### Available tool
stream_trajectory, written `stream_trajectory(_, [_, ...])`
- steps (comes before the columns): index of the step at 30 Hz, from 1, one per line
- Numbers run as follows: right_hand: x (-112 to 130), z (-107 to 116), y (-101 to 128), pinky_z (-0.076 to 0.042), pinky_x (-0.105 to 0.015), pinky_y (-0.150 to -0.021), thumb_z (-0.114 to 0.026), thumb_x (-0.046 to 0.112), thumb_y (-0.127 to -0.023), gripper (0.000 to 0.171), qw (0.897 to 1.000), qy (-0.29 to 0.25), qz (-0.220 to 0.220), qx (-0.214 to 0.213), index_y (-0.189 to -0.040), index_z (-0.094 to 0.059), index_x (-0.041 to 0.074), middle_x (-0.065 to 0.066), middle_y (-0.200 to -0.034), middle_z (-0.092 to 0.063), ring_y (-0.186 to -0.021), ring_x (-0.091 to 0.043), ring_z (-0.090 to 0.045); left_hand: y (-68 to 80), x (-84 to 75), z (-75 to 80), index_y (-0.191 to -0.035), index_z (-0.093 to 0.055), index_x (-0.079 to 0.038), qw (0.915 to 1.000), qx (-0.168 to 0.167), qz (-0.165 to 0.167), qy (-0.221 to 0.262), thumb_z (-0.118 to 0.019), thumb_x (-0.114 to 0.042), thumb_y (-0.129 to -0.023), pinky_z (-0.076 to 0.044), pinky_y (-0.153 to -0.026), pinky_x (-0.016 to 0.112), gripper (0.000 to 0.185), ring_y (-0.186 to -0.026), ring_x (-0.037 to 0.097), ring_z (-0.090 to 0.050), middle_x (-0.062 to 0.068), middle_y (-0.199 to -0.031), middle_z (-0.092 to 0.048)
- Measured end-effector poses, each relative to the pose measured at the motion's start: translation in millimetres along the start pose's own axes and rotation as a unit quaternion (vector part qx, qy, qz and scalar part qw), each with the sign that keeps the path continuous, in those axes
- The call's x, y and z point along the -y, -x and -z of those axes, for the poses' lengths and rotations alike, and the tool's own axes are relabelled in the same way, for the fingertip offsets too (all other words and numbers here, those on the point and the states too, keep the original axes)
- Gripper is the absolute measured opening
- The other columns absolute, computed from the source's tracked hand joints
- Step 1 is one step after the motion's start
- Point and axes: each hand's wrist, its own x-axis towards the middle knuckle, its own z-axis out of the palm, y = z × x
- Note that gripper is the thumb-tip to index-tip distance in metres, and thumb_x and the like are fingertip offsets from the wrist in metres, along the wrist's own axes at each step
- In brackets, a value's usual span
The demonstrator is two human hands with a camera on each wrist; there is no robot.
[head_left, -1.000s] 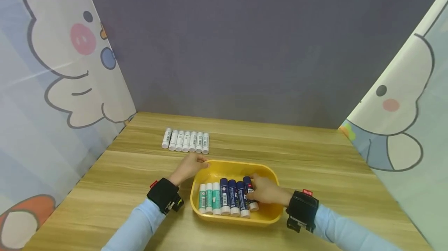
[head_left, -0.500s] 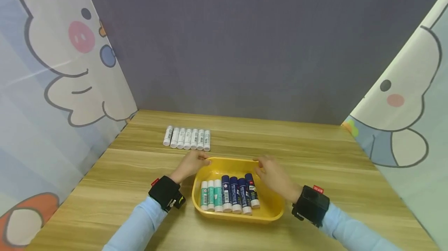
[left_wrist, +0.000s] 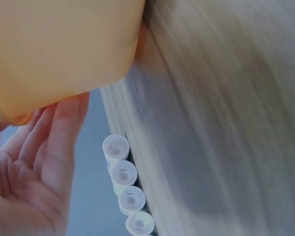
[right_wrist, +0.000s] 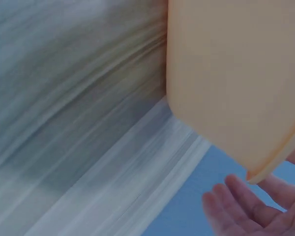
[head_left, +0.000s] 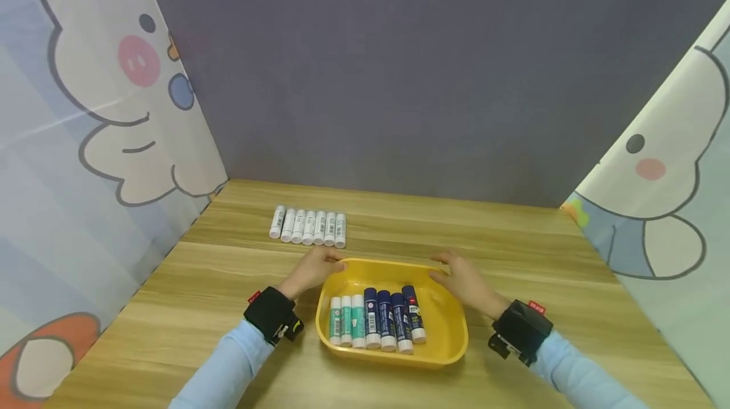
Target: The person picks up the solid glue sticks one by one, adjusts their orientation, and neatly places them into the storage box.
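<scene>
A yellow tray (head_left: 388, 264) sits on the wooden table near me. Three green-and-white glue sticks (head_left: 346, 321) and several dark blue ones (head_left: 393, 321) lie in a row in its left part. My left hand (head_left: 316, 267) rests against the tray's far left corner. In the left wrist view its fingers (left_wrist: 59, 142) lie straight along the tray wall (left_wrist: 64, 44). My right hand (head_left: 464, 279) is at the far right corner. In the right wrist view its fingers (right_wrist: 241, 206) are spread just beside the tray's rim (right_wrist: 236, 64), holding nothing.
A row of several white glue sticks (head_left: 308, 227) lies on the table beyond the tray, also visible end-on as white glue sticks (left_wrist: 122, 173) in the left wrist view. Cartoon-printed curtains hang left and right, and a grey wall (head_left: 399, 79) closes the back.
My right hand left the blue glue sticks inside the tray and moved out to the tray's far right corner. My left hand stayed at the far left corner.
</scene>
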Motion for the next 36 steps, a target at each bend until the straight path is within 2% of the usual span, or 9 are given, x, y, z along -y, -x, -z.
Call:
stream_trajectory(4, [-0.5,1.4,0.1,-0.049,-0.046,-0.082,-0.065,0.013,-0.083,0.035,1.0,0.004,0.004,0.018,-0.113,-0.06,-0.004,-0.021,-0.11,-0.063,-0.098,-0.036,-0.059,0.1,2.2,1.7,-0.112,-0.063,-0.001,0.9993,0.03,-0.008,0.019,-0.064,-0.017,-0.085,-0.048,-0.087,0.04,0.031,-0.103,0.028,-0.059,0.013,-0.11,-0.063])
stream_trajectory(9, [-0.2,0.3,-2.2,-0.051,-0.043,-0.079,-0.065,0.013,-0.083,0.033,0.999,0.015,0.008,0.03,-0.112,-0.061,-0.003,-0.018,-0.106,-0.065,-0.092,-0.031,-0.061,5.5,-1.0,10.2,-0.125,-0.053,-0.002,0.9974,0.046,0.02,0.051,-0.065,-0.023,-0.084,-0.042,-0.096,0.045,0.047,-0.117,0.034,-0.05,0.016,-0.125,-0.055])
stream_trajectory(11, [-0.3,0.1,-4.0,-0.051,-0.04,-0.076,-0.065,0.012,-0.083,0.03,0.999,0.019,0.017,0.03,-0.109,-0.063,-0.002,-0.017,-0.103,-0.066,-0.089,-0.028,-0.062,8.2,-3.5,14.2,-0.126,-0.052,-0.002,0.9968,0.045,0.026,0.06,-0.065,-0.023,-0.083,-0.041,-0.097,0.046,0.049,-0.117,0.034,-0.049,0.015,-0.127,-0.054])
stream_trajectory(15, [-1.3,0.6,-8.3,-0.052,-0.035,-0.071,-0.065,0.007,-0.082,0.022,0.999,0.012,0.041,0.031,-0.102,-0.068,-0.001,-0.015,-0.099,-0.068,-0.082,-0.023,-0.063,11.9,-6.1,19.9,-0.125,-0.053,-0.001,0.9968,0.051,0.015,0.06,-0.063,-0.022,-0.084,-0.04,-0.097,0.046,0.047,-0.117,0.034,-0.05,0.017,-0.126,-0.055])
stream_trajectory(22, [-1.1,3.6,-13.8,-0.048,-0.023,-0.059,-0.066,0.005,-0.081,0.012,0.999,0.011,0.04,0.034,-0.091,-0.071,0.0,-0.009,-0.083,-0.069,-0.067,-0.01,-0.057,19.2,-4.7,27.1,-0.125,-0.051,0.004,0.9964,0.049,0.012,0.068,-0.063,-0.018,-0.085,-0.042,-0.096,0.044,0.048,-0.117,0.035,-0.05,0.022,-0.126,-0.053])
stream_trajectory(29, [-0.5,6.3,-13.7,-0.049,-0.025,-0.059,-0.068,0.006,-0.079,0.01,0.998,0.043,0.046,0.032,-0.087,-0.072,0.003,-0.006,-0.079,-0.069,-0.065,-0.009,-0.057,26.0,-1.4,38.6,-0.126,-0.048,0.009,0.9974,0.049,-0.009,0.052,-0.057,-0.014,-0.089,-0.043,-0.095,0.046,0.045,-0.116,0.038,-0.05,0.026,-0.127,-0.051])
stream_trajectory(36, [2.9,6.4,-14.6,-0.05,-0.026,-0.06,-0.069,0.007,-0.078,0.008,0.998,0.049,0.028,0.037,-0.085,-0.073,0.005,-0.004,-0.077,-0.069,-0.064,-0.008,-0.056,28.1,7.9,49.6,-0.124,-0.051,0.007,0.9988,0.029,0.005,0.038,-0.057,-0.015,-0.089,-0.045,-0.092,0.043,0.041,-0.113,0.036,-0.053,0.023,-0.124,-0.055])
